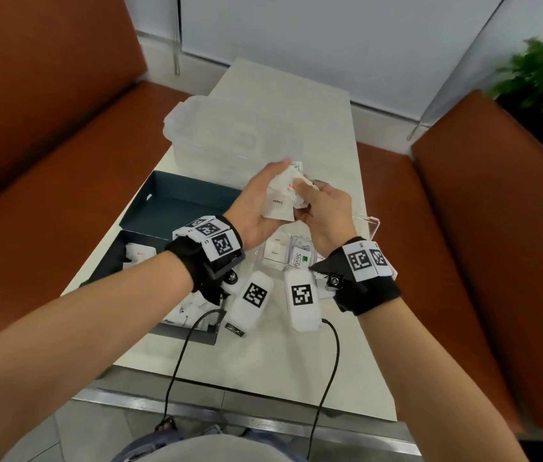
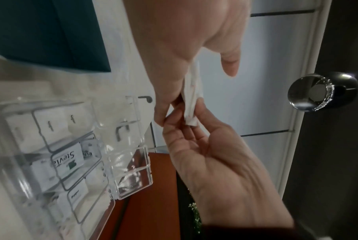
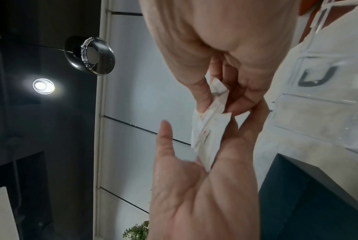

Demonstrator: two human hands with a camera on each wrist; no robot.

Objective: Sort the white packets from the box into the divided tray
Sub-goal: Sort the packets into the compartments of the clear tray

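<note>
My left hand (image 1: 261, 201) holds a small stack of white packets (image 1: 280, 200) upright in its cupped fingers, above the table. My right hand (image 1: 321, 208) pinches one packet of the stack between thumb and fingers (image 3: 204, 95). The left wrist view shows the packets (image 2: 191, 100) edge-on between both hands. Right below the hands stands the clear divided tray (image 1: 368, 223), with sorted packets, one marked Stevia (image 2: 68, 160), in its compartments. The dark teal box (image 1: 110, 265) lies at the left with more white packets (image 1: 140, 253) inside.
The box's lid (image 1: 180, 201) lies open behind it. A clear lidded plastic container (image 1: 230, 135) sits further back on the pale table. Two white tagged devices (image 1: 253, 298) with cables lie near the front edge. Orange benches (image 1: 463, 228) flank the table.
</note>
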